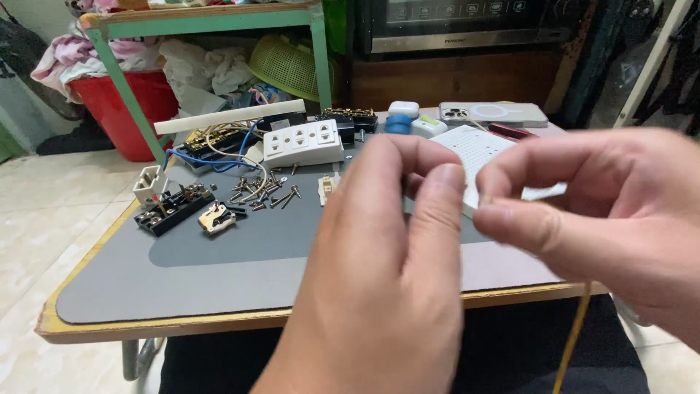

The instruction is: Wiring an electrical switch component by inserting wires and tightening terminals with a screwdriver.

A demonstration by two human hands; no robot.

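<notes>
My left hand point(386, 277) and my right hand point(605, 219) are raised close to the camera, over the near edge of the grey-topped table point(219, 284). On each hand the thumb and forefinger are pinched, and the fingertips almost meet. A thin yellow wire point(574, 339) hangs down from under my right hand. Whatever sits between the fingertips is too small to make out. Just behind the fingers lies a white perforated board point(474, 149).
On the table's far left are a white socket strip point(302, 142), a heap of screws point(262, 193), a black terminal block point(173, 210), a small switch part point(217, 217) and blue wires. A phone point(492, 113) and an earbud case point(403, 109) lie at the back. Beyond stands a green-legged stand point(124, 87).
</notes>
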